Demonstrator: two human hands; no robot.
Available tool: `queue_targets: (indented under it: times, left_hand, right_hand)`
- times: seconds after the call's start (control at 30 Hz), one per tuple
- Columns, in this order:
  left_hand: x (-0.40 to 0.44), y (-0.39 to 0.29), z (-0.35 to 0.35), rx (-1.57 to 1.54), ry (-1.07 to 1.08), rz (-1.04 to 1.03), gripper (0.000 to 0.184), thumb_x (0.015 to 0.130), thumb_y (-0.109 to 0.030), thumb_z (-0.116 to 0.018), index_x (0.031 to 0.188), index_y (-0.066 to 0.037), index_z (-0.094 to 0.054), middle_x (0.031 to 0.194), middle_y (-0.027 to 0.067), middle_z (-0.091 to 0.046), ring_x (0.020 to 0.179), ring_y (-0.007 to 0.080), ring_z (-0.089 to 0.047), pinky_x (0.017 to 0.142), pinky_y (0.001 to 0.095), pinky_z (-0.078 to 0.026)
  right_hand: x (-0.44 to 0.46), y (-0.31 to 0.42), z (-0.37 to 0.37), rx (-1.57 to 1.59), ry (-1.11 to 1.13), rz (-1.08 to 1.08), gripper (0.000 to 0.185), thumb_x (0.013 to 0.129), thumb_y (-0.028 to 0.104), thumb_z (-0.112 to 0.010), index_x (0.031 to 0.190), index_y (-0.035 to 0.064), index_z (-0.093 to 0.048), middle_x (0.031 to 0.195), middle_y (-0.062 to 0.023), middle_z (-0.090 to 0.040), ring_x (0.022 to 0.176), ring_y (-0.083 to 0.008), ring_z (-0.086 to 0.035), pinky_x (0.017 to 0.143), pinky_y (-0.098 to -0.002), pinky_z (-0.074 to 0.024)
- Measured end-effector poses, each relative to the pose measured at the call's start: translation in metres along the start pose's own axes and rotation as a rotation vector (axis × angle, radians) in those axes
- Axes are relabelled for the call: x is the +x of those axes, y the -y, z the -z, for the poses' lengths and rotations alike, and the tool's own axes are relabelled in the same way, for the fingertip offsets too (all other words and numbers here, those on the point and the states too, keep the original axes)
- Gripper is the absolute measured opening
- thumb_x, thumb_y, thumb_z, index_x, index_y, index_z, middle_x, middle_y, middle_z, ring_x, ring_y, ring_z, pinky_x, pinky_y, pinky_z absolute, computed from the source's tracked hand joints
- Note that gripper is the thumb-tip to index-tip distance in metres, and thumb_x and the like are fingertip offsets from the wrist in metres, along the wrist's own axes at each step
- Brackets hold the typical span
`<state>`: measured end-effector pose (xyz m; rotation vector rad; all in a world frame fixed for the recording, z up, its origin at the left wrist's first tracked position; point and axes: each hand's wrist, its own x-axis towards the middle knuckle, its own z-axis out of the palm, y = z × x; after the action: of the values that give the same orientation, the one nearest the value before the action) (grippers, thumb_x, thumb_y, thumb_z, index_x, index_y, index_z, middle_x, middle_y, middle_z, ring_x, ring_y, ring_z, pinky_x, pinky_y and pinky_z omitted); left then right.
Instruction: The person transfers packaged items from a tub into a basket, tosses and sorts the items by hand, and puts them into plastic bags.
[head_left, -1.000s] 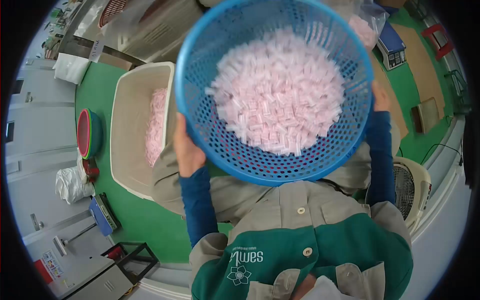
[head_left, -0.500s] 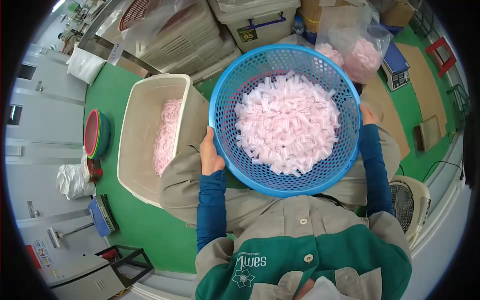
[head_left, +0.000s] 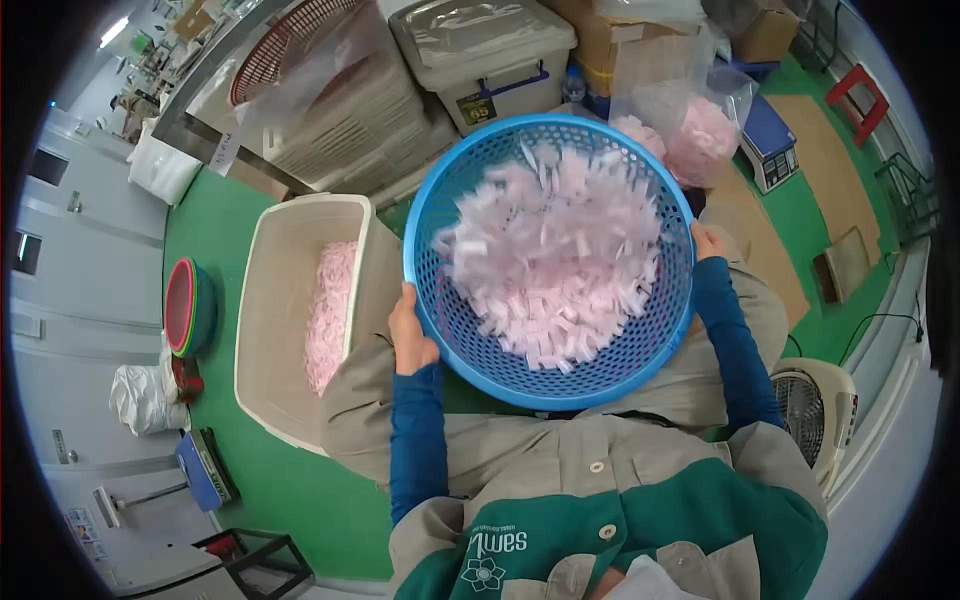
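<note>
A round blue perforated basket [head_left: 480, 372] is held over my lap, one hand at each side. Inside it, a heap of small pale pink translucent pieces [head_left: 560, 330] is blurred by motion in its upper part, with some pieces apparently off the heap. My left hand [head_left: 410, 335] grips the left rim, its thumb at the edge. On the opposite rim my right hand [head_left: 708, 241] is closed, with its fingers partly hidden. Left of the basket stands a cream plastic bin [head_left: 285, 290] with similar pink pieces [head_left: 332, 310] along its right side.
Behind the basket are stacked trays [head_left: 340, 130], a lidded storage box [head_left: 490, 70] and a plastic bag of pink pieces [head_left: 700, 140]. A blue scale [head_left: 768, 150] stands at right, above a fan [head_left: 815, 405]. Nested colored basins [head_left: 188, 305] sit on the green floor at left.
The basket has shifted slightly left and down in view, with both hands still on its rim. Its pieces, sharp before, are now smeared and tossed about. The camera view has also shifted.
</note>
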<state>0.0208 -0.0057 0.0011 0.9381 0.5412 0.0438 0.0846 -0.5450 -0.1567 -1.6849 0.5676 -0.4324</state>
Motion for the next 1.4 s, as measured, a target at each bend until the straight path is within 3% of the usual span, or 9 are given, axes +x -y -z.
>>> queue_targets:
  times: [0.33, 0.37, 0.53, 0.73, 0.87, 1.0, 1.13, 1.23, 1.4]
  left_hand:
    - [-0.099, -0.046, -0.034, -0.042, 0.134, -0.163, 0.046, 0.092, -0.038, -0.045, 0.122, -0.003, -0.047, 0.108, 0.0091, -0.057, 0.093, 0.0218, -0.055, 0.079, 0.0345, -0.045]
    - [-0.09, -0.038, -0.025, -0.05, 0.135, -0.171, 0.045, 0.092, -0.038, -0.045, 0.12, -0.003, -0.048, 0.106, 0.0085, -0.057, 0.093, 0.021, -0.055, 0.078, 0.0339, -0.044]
    - [0.001, 0.034, 0.026, 0.031, -0.006, -0.089, 0.041, 0.091, -0.034, -0.051, 0.113, 0.0, -0.052, 0.107, 0.0079, -0.057, 0.092, 0.0207, -0.056, 0.082, 0.0352, -0.045]
    - [-0.011, 0.061, 0.006, 0.123, -0.147, 0.009, 0.044, 0.091, -0.034, -0.052, 0.118, 0.001, -0.049, 0.117, 0.0117, -0.055, 0.1, 0.0249, -0.056, 0.089, 0.0389, -0.046]
    - [0.002, 0.074, 0.025, 0.416, -0.139, -0.065, 0.042, 0.093, -0.036, -0.045, 0.108, 0.003, -0.056, 0.103, 0.0092, -0.061, 0.09, 0.0212, -0.058, 0.08, 0.0345, -0.046]
    - [0.028, 0.099, 0.079, 1.134, -0.182, -0.379, 0.045, 0.092, -0.034, -0.047, 0.089, 0.009, -0.06, 0.079, 0.0198, -0.063, 0.074, 0.0228, -0.06, 0.069, 0.0366, -0.046]
    - [0.027, 0.093, 0.08, 1.67, -0.232, -0.141, 0.044, 0.09, -0.036, -0.049, 0.102, 0.005, -0.058, 0.089, 0.0243, -0.063, 0.08, 0.0349, -0.062, 0.069, 0.0411, -0.046]
    - [0.009, 0.093, 0.056, 1.619, -0.087, -0.565, 0.043, 0.086, -0.038, -0.053, 0.08, 0.004, -0.063, 0.075, 0.0288, -0.06, 0.072, 0.0439, -0.059, 0.063, 0.0483, -0.046]
    - [0.018, 0.098, 0.074, 1.936, -0.15, -0.285, 0.047, 0.085, -0.042, -0.051, 0.077, 0.002, -0.063, 0.076, 0.0284, -0.06, 0.073, 0.045, -0.059, 0.064, 0.0483, -0.047]
  right_hand:
    - [-0.122, 0.206, 0.025, 0.465, 0.004, 0.081, 0.024, 0.092, 0.023, -0.05, 0.088, 0.0014, -0.06, 0.079, -0.001, -0.06, 0.065, -0.0055, -0.051, 0.058, -0.0223, -0.0427]
    - [-0.104, 0.169, 0.03, 0.056, -0.149, 0.426, 0.024, 0.092, 0.023, -0.05, 0.087, 0.0011, -0.06, 0.078, -0.0007, -0.059, 0.065, -0.0058, -0.05, 0.058, -0.0227, -0.0424]
    - [-0.018, -0.017, -0.01, 0.093, -0.008, 0.204, 0.015, 0.088, 0.016, -0.057, 0.085, 0.0017, -0.059, 0.073, 0.0019, -0.052, 0.067, -0.0066, -0.045, 0.06, -0.024, -0.0404]
    - [-0.047, 0.008, -0.021, -0.238, 0.062, 0.148, 0.028, 0.084, 0.026, -0.059, 0.082, -0.0017, -0.059, 0.07, -0.0134, -0.058, 0.061, -0.0173, -0.055, 0.055, -0.0323, -0.0428]
    - [-0.022, 0.067, -0.006, -0.337, 0.141, 0.5, 0.023, 0.077, 0.026, -0.061, 0.079, 0.0033, -0.061, 0.074, -0.0173, -0.059, 0.067, -0.031, -0.057, 0.062, -0.0386, -0.0455]
    - [0.09, 0.032, 0.045, -0.569, -0.062, 0.169, 0.034, 0.072, 0.027, -0.066, 0.099, 0.0068, -0.06, 0.093, -0.0175, -0.063, 0.085, -0.0311, -0.061, 0.075, -0.038, -0.048]
    - [0.166, -0.085, 0.139, -1.227, -0.14, -0.367, 0.064, 0.071, 0.045, -0.064, 0.123, 0.0103, -0.047, 0.119, -0.0154, -0.052, 0.109, -0.0298, -0.05, 0.09, -0.0387, -0.0419]
    - [0.175, -0.153, 0.175, -1.363, 0.02, -0.619, 0.072, 0.075, 0.057, -0.056, 0.131, 0.0137, -0.043, 0.136, -0.0132, -0.04, 0.125, -0.0292, -0.039, 0.099, -0.041, -0.0365]
    - [0.172, -0.202, 0.181, -1.212, -0.133, -0.727, 0.066, 0.076, 0.047, -0.056, 0.131, 0.0124, -0.04, 0.133, -0.0125, -0.042, 0.121, -0.0293, -0.041, 0.094, -0.0458, -0.0385]
